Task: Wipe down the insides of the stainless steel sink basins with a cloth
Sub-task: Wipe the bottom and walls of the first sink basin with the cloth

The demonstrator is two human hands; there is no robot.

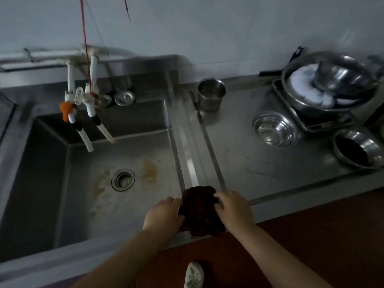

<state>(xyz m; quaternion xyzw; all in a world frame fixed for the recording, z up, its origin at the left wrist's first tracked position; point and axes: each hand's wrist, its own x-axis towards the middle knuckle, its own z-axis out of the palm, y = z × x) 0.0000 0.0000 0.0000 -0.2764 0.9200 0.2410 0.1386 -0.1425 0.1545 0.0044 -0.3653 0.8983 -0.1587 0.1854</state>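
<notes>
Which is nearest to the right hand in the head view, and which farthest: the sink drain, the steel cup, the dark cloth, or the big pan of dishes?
From the right hand:
1. Dark cloth, gripped by it at the sink's front edge.
2. Sink drain, left, in the basin floor.
3. Steel cup, at the counter's back.
4. Big pan of dishes, far right corner.

Dark brown cloth; grey steel basin (rusty-yellow stains); orange tap handle.
</notes>
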